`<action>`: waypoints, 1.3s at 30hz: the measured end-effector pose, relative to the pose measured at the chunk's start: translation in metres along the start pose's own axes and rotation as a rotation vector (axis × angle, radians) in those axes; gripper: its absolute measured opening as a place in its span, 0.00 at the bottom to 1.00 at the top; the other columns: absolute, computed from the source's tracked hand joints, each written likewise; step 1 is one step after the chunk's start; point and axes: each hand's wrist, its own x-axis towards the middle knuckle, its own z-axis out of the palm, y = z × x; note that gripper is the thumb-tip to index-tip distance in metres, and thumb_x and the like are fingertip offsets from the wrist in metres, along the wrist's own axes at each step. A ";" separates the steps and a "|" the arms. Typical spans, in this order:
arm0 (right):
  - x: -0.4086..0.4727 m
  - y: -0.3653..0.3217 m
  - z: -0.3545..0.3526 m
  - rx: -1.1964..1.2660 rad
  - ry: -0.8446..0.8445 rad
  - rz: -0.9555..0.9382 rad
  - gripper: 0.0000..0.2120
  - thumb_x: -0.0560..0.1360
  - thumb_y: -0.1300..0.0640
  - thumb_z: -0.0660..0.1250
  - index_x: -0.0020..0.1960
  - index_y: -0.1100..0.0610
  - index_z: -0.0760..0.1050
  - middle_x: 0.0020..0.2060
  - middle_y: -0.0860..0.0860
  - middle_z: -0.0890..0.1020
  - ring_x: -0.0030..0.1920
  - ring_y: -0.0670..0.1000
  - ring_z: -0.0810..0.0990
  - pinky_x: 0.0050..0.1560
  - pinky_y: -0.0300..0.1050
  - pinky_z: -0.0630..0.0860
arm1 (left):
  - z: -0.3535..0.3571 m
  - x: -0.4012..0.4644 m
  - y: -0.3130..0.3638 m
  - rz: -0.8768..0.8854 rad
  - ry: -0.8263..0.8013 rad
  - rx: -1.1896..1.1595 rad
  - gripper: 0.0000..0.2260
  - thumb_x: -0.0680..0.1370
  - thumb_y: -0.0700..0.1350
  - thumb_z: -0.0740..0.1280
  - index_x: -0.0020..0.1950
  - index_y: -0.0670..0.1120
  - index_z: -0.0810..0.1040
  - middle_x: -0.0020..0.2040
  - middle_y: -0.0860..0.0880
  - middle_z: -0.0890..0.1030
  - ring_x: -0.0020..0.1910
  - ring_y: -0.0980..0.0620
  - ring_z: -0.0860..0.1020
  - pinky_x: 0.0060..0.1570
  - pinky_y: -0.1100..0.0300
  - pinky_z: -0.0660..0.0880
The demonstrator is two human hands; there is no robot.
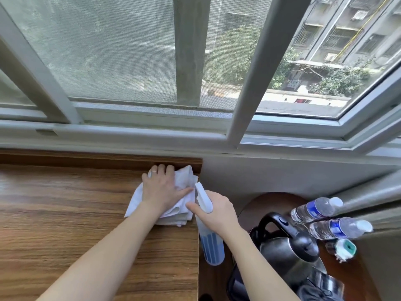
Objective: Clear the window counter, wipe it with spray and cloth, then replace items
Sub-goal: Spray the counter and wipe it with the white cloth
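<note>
We are pressing our left hand (161, 189), fingers spread flat and a ring on one of them, onto a folded white cloth (184, 181) that is lying at the far right corner of the wooden window counter (65, 213), against its raised back edge. Our right hand (217, 210) is gripping the neck of a spray bottle (211, 242), fingers curled round it with the forefinger stretched along the trigger side; its white nozzle is pointing toward the cloth, and its blue-tinted body is hanging just past the counter's right edge. Lower right, a round wooden side table (271, 203) is carrying a black-handled steel kettle (288, 248) and two water bottles (321, 208) lying side by side.
</note>
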 end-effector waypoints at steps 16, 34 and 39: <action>-0.010 0.005 -0.002 0.030 0.021 0.056 0.24 0.66 0.30 0.63 0.40 0.51 0.73 0.38 0.47 0.80 0.41 0.48 0.78 0.45 0.50 0.79 | -0.004 -0.073 0.017 0.096 -0.003 -0.076 0.31 0.65 0.73 0.57 0.48 0.48 0.77 0.44 0.50 0.78 0.45 0.44 0.77 0.37 0.50 0.70; -0.015 0.011 -0.002 0.028 0.027 0.049 0.31 0.67 0.25 0.62 0.40 0.55 0.72 0.37 0.51 0.79 0.39 0.51 0.77 0.42 0.51 0.77 | 0.007 -0.002 0.018 0.042 0.072 -0.024 0.33 0.68 0.74 0.54 0.44 0.44 0.73 0.40 0.44 0.77 0.44 0.41 0.76 0.36 0.50 0.68; -0.021 0.005 -0.007 0.020 0.035 0.039 0.29 0.68 0.27 0.62 0.41 0.55 0.72 0.38 0.50 0.79 0.40 0.50 0.77 0.43 0.49 0.76 | 0.000 -0.015 0.021 0.048 0.006 -0.013 0.33 0.67 0.76 0.58 0.47 0.47 0.74 0.45 0.48 0.78 0.49 0.42 0.75 0.38 0.51 0.64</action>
